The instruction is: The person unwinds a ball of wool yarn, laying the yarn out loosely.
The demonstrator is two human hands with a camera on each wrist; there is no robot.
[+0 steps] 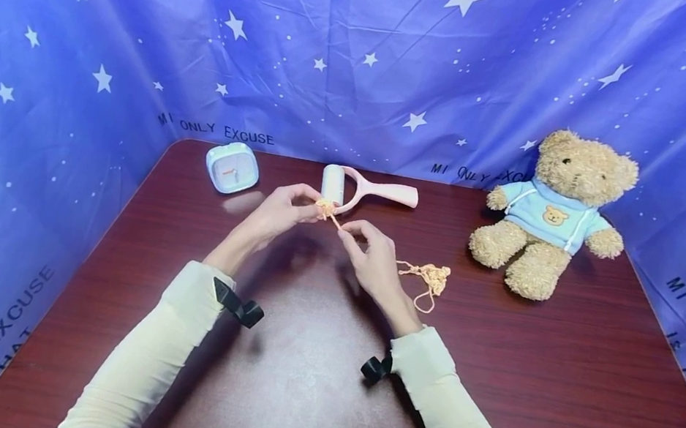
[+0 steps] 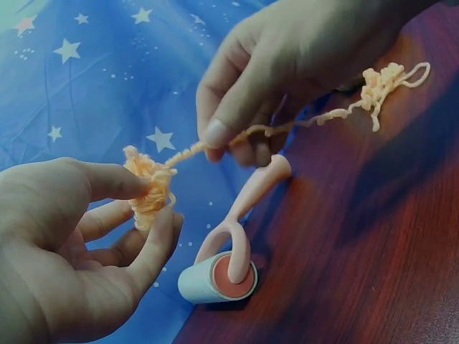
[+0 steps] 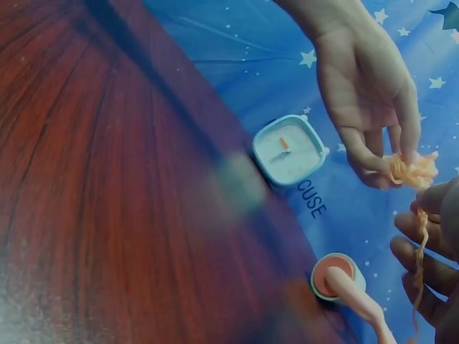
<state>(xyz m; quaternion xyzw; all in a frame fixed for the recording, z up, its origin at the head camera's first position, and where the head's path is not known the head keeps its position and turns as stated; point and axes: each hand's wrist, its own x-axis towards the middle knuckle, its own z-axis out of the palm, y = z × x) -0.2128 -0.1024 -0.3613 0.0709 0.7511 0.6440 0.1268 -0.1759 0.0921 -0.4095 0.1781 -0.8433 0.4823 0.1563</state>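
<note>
A small bunched wad of peach yarn (image 2: 149,188) is pinched between the thumb and fingers of my left hand (image 1: 283,214). From it a twisted strand (image 2: 188,152) runs to my right hand (image 1: 372,259), whose thumb and forefinger pinch it a short way off. Past the right hand the strand trails on to a second tangled clump of the same yarn (image 1: 436,280), lying on the table to the right. Both hands are raised in front of the lint roller (image 1: 333,184), which has a pink forked handle (image 1: 389,192) and a white roll.
A light blue square clock (image 1: 233,168) stands at the table's back left. On the right sits a teddy bear (image 1: 552,216) in a blue hoodie. Blue star-printed cloth (image 1: 360,98) hangs behind and beside the dark red wooden table (image 1: 558,379).
</note>
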